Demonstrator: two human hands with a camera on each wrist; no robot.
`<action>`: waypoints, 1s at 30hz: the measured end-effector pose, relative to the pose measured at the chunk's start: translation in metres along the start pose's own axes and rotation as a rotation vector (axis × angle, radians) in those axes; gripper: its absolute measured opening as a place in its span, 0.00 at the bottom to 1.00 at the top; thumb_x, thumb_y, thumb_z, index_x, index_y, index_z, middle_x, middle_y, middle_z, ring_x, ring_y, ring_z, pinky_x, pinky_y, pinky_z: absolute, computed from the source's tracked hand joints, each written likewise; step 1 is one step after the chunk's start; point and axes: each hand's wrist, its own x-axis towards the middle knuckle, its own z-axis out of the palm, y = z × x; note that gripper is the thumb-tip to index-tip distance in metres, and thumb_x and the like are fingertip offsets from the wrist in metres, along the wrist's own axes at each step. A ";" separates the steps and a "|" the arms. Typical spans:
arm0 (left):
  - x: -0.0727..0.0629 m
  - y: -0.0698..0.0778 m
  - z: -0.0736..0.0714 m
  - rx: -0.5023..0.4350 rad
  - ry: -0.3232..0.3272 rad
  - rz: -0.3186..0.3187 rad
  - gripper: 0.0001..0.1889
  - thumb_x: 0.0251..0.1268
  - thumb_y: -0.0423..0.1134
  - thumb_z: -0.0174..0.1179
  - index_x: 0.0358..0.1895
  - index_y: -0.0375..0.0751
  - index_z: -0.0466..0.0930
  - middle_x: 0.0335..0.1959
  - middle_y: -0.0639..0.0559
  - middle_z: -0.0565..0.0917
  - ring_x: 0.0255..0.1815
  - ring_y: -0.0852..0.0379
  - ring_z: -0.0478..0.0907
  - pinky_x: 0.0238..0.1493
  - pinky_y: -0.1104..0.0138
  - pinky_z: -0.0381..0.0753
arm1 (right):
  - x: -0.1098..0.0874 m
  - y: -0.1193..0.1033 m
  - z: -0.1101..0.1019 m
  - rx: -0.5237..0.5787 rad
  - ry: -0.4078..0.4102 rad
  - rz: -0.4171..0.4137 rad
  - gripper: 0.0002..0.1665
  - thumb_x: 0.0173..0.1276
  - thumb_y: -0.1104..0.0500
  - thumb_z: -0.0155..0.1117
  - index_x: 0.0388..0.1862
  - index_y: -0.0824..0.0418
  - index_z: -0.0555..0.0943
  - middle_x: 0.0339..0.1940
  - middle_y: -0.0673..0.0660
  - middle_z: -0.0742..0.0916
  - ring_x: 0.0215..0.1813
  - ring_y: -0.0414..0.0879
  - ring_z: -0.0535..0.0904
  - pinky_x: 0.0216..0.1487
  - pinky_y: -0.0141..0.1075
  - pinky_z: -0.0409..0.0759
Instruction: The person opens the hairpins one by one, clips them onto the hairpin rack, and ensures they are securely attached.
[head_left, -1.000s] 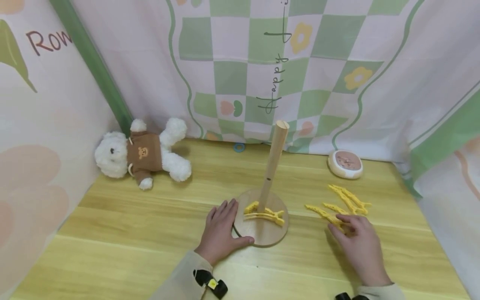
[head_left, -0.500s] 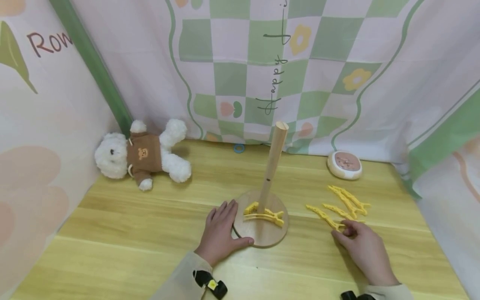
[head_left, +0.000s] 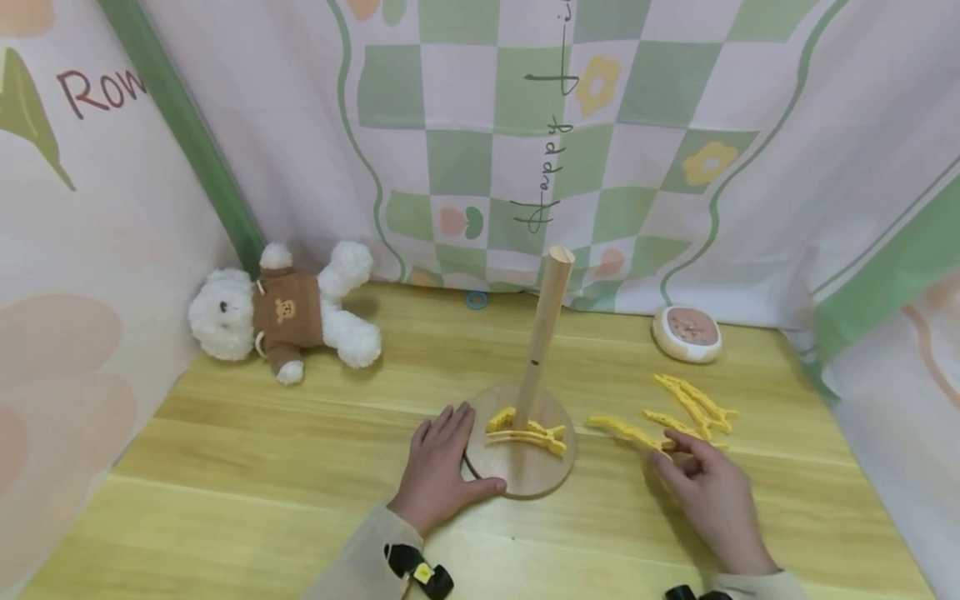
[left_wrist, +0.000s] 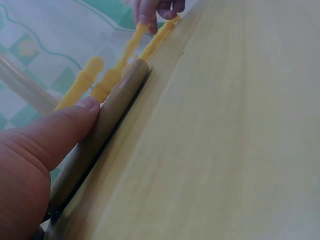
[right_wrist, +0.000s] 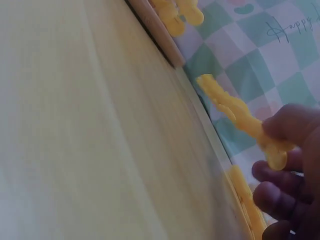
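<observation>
My left hand point(head_left: 442, 467) rests against the left rim of a round wooden base point(head_left: 525, 479), its fingers straight and its thumb point(left_wrist: 70, 127) pressing the near edge. An upright wooden post point(head_left: 547, 317) rises from that base. Around the post's foot lie yellow branch-shaped plastic pieces point(head_left: 528, 435). My right hand point(head_left: 708, 492), to the right of the base, pinches one yellow branch-shaped piece point(right_wrist: 232, 107) between thumb and fingers. Its free end points toward the base and is lifted off the table in the right wrist view. My fingers hide its other end.
More yellow branch-shaped pieces point(head_left: 697, 400) lie just beyond my right hand. A white plush bear point(head_left: 288, 308) in a brown top lies at the back left. At the back stand a small blue ring point(head_left: 477, 300) and a rounded pink-and-white device point(head_left: 687, 333), before a checked curtain point(head_left: 525, 158).
My right hand has taken hold of the nearest yellow piece, raised it slightly and shifted it left toward the base. My left hand stays on the rim.
</observation>
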 end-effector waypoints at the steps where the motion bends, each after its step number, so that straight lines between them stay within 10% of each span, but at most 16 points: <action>1: 0.000 0.000 0.000 0.000 0.001 -0.001 0.61 0.47 0.76 0.64 0.79 0.40 0.56 0.80 0.45 0.58 0.80 0.43 0.52 0.77 0.44 0.44 | 0.000 -0.002 0.003 0.029 0.026 -0.022 0.21 0.57 0.64 0.78 0.51 0.66 0.86 0.32 0.57 0.89 0.26 0.29 0.76 0.26 0.20 0.74; 12: 0.000 -0.001 0.001 -0.004 0.002 0.004 0.60 0.48 0.76 0.63 0.79 0.39 0.56 0.80 0.44 0.58 0.80 0.43 0.52 0.77 0.43 0.44 | -0.001 -0.022 0.022 0.254 0.097 -0.126 0.23 0.48 0.75 0.78 0.45 0.66 0.86 0.29 0.49 0.85 0.24 0.32 0.75 0.25 0.21 0.73; 30: 0.000 0.000 -0.001 -0.008 -0.006 0.000 0.60 0.49 0.76 0.63 0.79 0.40 0.56 0.80 0.45 0.57 0.80 0.43 0.51 0.78 0.44 0.44 | -0.005 -0.040 0.035 0.293 0.020 -0.195 0.21 0.51 0.72 0.78 0.45 0.64 0.85 0.22 0.47 0.80 0.23 0.36 0.72 0.21 0.25 0.70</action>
